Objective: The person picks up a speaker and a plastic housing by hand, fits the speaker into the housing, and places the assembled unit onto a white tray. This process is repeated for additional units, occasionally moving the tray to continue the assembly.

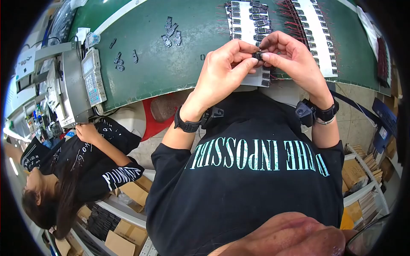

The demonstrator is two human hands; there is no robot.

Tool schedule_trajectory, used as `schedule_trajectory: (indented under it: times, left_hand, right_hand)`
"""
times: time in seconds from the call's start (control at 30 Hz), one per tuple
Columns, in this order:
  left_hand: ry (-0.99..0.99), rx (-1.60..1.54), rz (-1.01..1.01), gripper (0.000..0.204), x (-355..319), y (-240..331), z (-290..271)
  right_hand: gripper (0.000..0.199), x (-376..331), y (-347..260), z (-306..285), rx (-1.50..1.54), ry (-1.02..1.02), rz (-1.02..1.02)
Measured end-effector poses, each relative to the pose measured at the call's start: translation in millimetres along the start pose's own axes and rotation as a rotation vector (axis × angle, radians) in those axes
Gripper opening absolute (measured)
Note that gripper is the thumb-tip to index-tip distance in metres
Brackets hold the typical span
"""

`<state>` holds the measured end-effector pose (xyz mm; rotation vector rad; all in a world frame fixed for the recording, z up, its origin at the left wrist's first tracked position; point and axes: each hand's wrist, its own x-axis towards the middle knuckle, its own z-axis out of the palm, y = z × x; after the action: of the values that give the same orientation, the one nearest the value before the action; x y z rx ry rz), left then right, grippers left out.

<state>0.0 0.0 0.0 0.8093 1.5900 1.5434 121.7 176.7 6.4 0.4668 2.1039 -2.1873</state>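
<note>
A small black part point(257, 55) sits pinched between both sets of fingertips, above the near end of a white board point(253, 79). My left hand point(228, 68) closes on its left side with thumb and fingers. From the right, my right hand point(290, 57) grips the same piece. Its exact kind is too small and too covered to tell. Rows of small black rectangular modules point(262, 23) with thin red wires lie on the board just beyond my hands. A tiny dark frame-like piece point(203, 56) rests on the green table left of my left hand.
Loose black pieces point(171, 32) lie in clusters on the green table point(145, 51). A second white board point(316, 38) with modules and red wires is at right. A keypad device point(93, 77) and a machine stand at left, near a co-worker point(72, 170). Cardboard boxes point(128, 234) fill shelves behind.
</note>
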Motion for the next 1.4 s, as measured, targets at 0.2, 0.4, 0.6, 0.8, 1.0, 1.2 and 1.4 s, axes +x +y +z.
schedule_trajectory:
  times: [0.2, 0.4, 0.6, 0.8, 1.0, 1.2, 1.4]
  left_hand:
    - [0.084, 0.019, 0.014, 0.012, -4, -2, 13]
    - [0.142, 0.154, 0.073, 0.008, -25, -4, 24]
    - [0.229, 0.532, 0.306, 0.014, -22, 2, 24]
    - [0.307, 0.792, 0.522, 0.013, 0, -14, 2]
    - [0.304, 0.792, 0.505, 0.009, -2, -18, 2]
    - [0.312, 0.787, 0.508, 0.008, -1, -18, -1]
    - [0.332, 0.802, 0.513, 0.008, -3, -19, -3]
  right_hand:
    - [0.024, -12, -9, 15, -0.268, 0.154, -0.207]
    - [0.023, -35, -7, 31, -0.355, 0.243, -0.194]
    - [0.016, -45, -4, 25, -0.363, 0.388, -0.176]
    - [0.014, -22, 11, 18, -0.573, 0.537, -0.138]
    - [0.015, -12, 21, 27, -0.796, 0.585, -0.339]
    - [0.018, -11, 22, 26, -1.06, 0.612, -0.478]
    - [0.026, -17, 25, 26, -1.137, 0.594, -0.542]
